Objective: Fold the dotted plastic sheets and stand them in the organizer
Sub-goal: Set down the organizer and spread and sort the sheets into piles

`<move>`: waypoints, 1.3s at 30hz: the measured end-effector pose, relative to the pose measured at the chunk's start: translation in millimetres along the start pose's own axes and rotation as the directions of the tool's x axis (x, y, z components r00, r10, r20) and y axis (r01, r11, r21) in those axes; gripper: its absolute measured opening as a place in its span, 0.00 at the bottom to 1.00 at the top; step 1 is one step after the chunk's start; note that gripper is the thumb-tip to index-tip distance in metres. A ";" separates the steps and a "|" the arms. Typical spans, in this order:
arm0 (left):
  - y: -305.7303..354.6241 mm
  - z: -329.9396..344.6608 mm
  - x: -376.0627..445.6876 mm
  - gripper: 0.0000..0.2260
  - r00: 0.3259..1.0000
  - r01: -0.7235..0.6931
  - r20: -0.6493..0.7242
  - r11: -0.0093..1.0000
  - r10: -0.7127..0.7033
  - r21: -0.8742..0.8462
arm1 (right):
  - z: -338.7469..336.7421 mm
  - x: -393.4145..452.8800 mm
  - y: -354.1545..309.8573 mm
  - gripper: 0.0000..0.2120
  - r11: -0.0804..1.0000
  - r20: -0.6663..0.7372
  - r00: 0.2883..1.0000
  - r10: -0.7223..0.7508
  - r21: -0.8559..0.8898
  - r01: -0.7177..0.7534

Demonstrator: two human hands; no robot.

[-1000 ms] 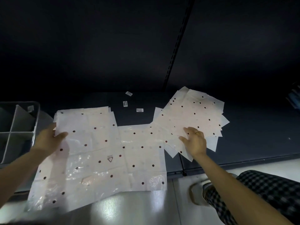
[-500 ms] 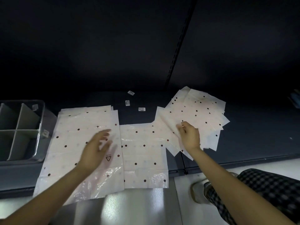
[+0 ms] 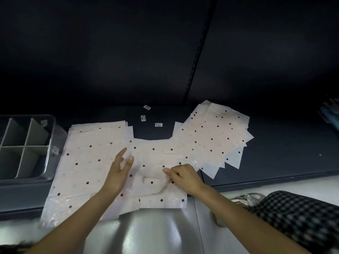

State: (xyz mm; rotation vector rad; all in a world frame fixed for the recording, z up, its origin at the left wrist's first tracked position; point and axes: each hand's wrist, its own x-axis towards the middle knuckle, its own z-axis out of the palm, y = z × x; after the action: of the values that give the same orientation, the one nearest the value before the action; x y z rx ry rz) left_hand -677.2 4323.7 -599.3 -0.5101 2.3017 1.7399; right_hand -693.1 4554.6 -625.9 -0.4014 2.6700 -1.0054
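Dark shelving backs the surface point(image 3: 275, 162) where the middle dotted sheet point(image 3: 157, 158) lies flat at frame center, directly under both hands: right hand point(image 3: 183, 176) pinching its plastic, left hand point(image 3: 119, 173) open, organizer point(image 3: 49, 143) far left.

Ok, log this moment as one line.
phase: folding | left hand: open over middle sheet | right hand: pinching middle sheet | organizer: no sheets visible inside

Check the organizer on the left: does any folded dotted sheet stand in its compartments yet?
No, the organizer shows only bare grey dividers, while the dotted sheets lie flat on the shelf beside it.
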 end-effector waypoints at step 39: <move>-31.3 37.2 -9.2 0.29 0.825 -0.531 0.563 0.266 -0.056 0.805 | -68.9 -4.5 101.8 0.16 0.822 -0.428 0.766 0.479 -0.087 -0.562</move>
State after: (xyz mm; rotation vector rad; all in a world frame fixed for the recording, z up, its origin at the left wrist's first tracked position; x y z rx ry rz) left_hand -657.9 4353.2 -634.1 0.5404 2.5050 0.1303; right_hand -728.6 4671.0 -643.5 0.5634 2.9719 -0.6734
